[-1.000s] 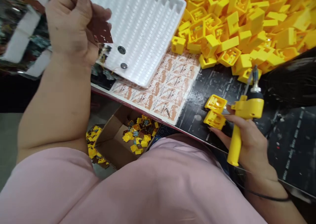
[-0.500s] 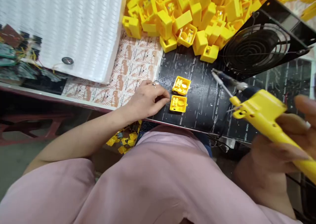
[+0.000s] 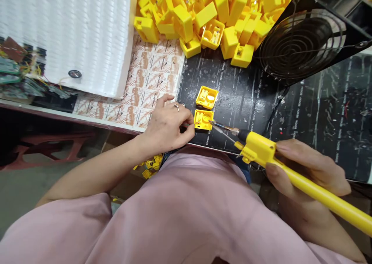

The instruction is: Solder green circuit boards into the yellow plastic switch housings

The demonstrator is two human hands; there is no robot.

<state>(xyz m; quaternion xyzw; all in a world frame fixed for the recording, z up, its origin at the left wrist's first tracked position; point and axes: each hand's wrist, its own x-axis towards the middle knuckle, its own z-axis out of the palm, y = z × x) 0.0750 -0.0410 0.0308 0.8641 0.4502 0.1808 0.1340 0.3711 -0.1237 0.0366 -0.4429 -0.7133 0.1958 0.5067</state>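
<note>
Yellow iron (image 3: 260, 149), in the head view, now has its tip at the near case's (image 3: 203, 119) right edge; half a second ago it hung well apart from it. Whether the tip touches is unclear. The right hand (image 3: 316, 165) is closed around its handle. The left hand (image 3: 171, 122) stays at the near case's left edge, thumb and finger together; any pinched item cannot be told. Both the near and far case (image 3: 207, 97) lie open-side-up on the mat (image 3: 232, 97). Work seems to have come to the near case.
</note>
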